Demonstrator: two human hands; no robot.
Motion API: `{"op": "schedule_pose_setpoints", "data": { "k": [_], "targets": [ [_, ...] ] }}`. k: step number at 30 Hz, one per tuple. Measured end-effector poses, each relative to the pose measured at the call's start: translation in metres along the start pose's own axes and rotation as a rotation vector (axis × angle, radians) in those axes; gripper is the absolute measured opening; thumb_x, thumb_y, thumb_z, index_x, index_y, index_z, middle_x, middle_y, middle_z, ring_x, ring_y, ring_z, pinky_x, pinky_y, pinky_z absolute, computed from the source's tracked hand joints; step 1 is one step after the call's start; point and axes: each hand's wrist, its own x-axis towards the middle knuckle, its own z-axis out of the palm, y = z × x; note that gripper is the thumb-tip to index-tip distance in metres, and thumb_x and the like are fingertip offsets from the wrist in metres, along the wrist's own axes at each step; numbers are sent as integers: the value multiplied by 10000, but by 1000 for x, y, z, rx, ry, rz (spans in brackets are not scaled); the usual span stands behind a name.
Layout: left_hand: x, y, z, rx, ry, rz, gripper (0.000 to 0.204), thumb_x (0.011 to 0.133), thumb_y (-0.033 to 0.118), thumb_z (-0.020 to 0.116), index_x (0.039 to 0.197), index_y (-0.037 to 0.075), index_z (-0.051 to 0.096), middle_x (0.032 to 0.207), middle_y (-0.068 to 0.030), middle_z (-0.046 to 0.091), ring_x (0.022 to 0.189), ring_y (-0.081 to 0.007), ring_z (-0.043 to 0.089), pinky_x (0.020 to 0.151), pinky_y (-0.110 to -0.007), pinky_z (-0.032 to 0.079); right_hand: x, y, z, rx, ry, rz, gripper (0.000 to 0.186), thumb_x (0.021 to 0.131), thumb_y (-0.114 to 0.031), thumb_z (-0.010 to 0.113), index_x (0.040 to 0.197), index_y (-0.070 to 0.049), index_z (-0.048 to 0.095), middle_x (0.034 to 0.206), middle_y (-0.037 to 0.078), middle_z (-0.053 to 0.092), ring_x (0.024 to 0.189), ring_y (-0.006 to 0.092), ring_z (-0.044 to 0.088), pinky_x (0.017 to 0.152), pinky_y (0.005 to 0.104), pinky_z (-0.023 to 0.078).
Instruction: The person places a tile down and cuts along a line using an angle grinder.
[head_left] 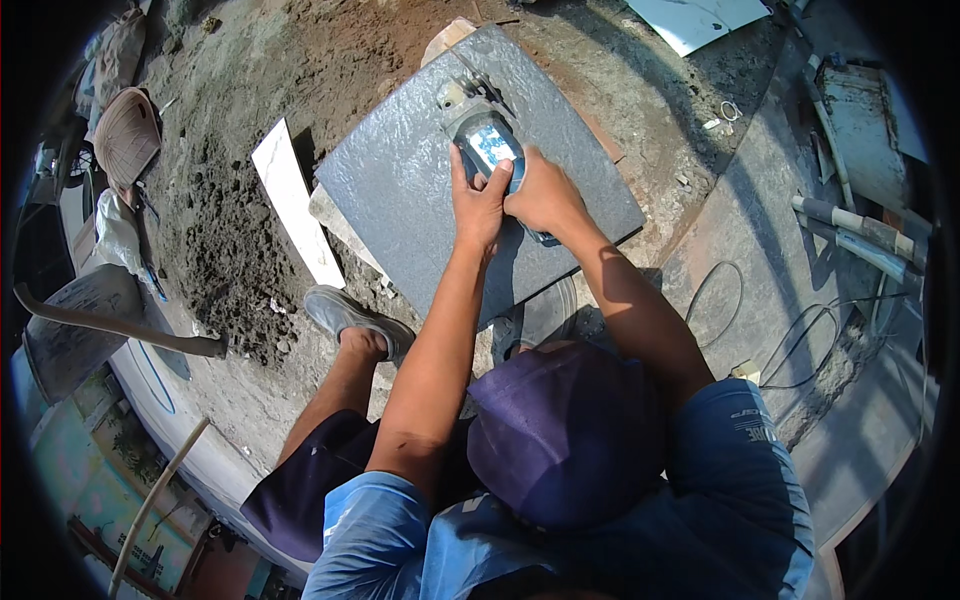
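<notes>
A large grey stone-textured tile [385, 185] lies at an angle in front of me, raised on pale pieces beneath it. Both my hands hold a blue-and-grey angle grinder [490, 143] over its upper part. My left hand [478, 205] grips the body from the left, thumb lying across it. Wrapped round the rear of the body is my right hand [546, 196]. The grinder's metal head [456, 97] points toward the tile's far corner, with its thin disc seen nearly edge-on. Whether the disc touches the tile or spins, I cannot tell.
A white tile strip [296, 200] lies left of the grey tile, beside loose dark sand [215, 200]. A black cable [740, 300] loops over the ground at right, near several pipes [860, 230]. A long-handled tool [120, 318] is at left. My shoe [355, 318] stands near the tile's edge.
</notes>
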Motion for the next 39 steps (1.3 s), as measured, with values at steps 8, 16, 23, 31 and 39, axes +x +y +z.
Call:
{"op": "schedule_pose_setpoints", "data": {
  "k": [8, 16, 23, 31, 39],
  "targets": [
    [-3, -2, -1, 3, 2, 0, 1057, 925, 98, 759, 1643, 95, -17, 1258, -204, 622, 1080, -231, 642, 899, -340, 556, -4, 2, 1, 14, 26, -11, 727, 735, -201, 751, 1359, 47, 473, 1152, 316, 676, 1106, 465, 662, 946, 495, 531],
    [-8, -3, 1, 18, 15, -16, 1066, 924, 104, 762, 1644, 99, -24, 1232, -193, 629, 1056, -221, 641, 883, -336, 556, -6, 8, 3, 6, 31, -21, 710, 743, -215, 753, 1342, 49, 479, 1149, 317, 676, 1106, 464, 662, 944, 496, 531],
    [-9, -6, 0, 15, 10, -9, 1069, 924, 107, 764, 1645, 100, -26, 1182, -180, 643, 1014, -211, 645, 848, -328, 559, -10, 5, 0, 18, 11, -1, 749, 744, -208, 751, 1390, 35, 457, 1169, 314, 673, 1122, 462, 657, 952, 495, 529],
    [-9, -6, 0, -1, 7, -7, 1065, 924, 104, 763, 1645, 100, -22, 1154, -175, 651, 999, -203, 648, 835, -323, 559, -11, 3, -2, 5, -9, 23, 835, 739, -172, 739, 1475, 32, 401, 1207, 308, 665, 1146, 445, 657, 977, 477, 524],
    [-11, -8, 1, 11, 8, -9, 1061, 925, 99, 759, 1645, 105, -21, 1160, -176, 651, 1002, -204, 648, 836, -321, 559, -13, 6, 0, 9, 7, 19, 835, 735, -162, 742, 1471, 43, 405, 1210, 312, 663, 1144, 446, 657, 976, 475, 526]
  ]
}}
